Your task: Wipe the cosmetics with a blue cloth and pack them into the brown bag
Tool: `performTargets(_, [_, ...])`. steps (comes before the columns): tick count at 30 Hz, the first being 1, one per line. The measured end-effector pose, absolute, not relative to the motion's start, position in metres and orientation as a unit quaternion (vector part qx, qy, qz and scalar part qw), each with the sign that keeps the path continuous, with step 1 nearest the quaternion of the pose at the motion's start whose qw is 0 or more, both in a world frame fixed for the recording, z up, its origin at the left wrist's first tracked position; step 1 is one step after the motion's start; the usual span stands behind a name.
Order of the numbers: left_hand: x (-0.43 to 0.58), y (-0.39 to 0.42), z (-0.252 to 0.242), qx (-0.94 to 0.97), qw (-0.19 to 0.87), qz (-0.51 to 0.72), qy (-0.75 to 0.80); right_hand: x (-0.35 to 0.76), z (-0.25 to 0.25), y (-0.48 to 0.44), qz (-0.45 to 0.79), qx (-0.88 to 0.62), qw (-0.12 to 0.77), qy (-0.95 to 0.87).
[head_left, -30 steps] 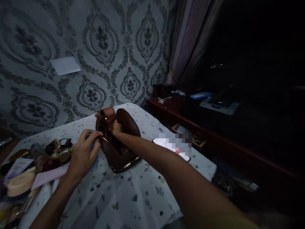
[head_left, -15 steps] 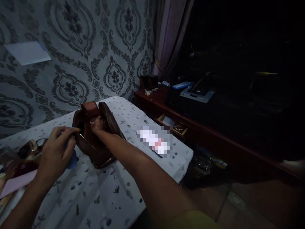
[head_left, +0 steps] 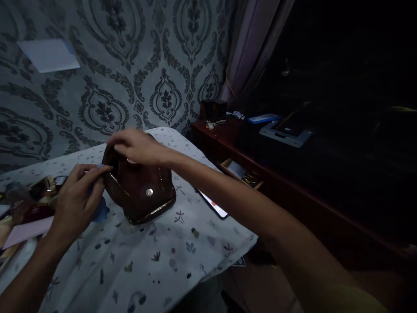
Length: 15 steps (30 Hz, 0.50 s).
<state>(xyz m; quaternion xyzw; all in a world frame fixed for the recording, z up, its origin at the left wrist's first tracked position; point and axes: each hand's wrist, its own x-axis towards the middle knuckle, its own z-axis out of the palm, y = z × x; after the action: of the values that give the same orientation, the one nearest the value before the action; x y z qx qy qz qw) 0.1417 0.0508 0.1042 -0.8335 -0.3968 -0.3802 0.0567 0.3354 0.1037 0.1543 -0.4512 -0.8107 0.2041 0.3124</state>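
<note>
- In dim light, I see the brown leather bag point(head_left: 140, 195) standing on the patterned tablecloth point(head_left: 163, 261), near the table's far edge, its silver snap stud point(head_left: 149, 191) facing the camera.
- The left hand point(head_left: 78, 198) pinches the bag's zipped left rim between thumb and forefinger, a narrow grip; a blue item point(head_left: 101, 212) lies just under the hand.
- The right hand point(head_left: 137, 148) lies palm-down across the top of the bag, fingers stretched toward the left; I cannot tell whether it grips the leather or merely rests on it.
- A phone point(head_left: 213, 204) lies on the cloth just right of the bag.
- Small bottles and jars point(head_left: 35, 195) crowd the table's left edge, beside a pink paper point(head_left: 24, 230).
- A dark wooden sideboard point(head_left: 276, 182) runs along the right, one drawer point(head_left: 239, 171) open.
</note>
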Motion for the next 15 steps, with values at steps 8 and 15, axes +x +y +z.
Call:
performTargets(8, [0.123, 0.036, 0.063, -0.799, 0.021, -0.424, -0.427, 0.368, 0.17, 0.005, 0.293, -0.308, 0.58, -0.695])
performTargets(15, [0.068, 0.006, 0.002, -0.807, -0.09, -0.335, -0.477, 0.294, 0.089, -0.04, 0.319, -0.242, 0.374, -0.836])
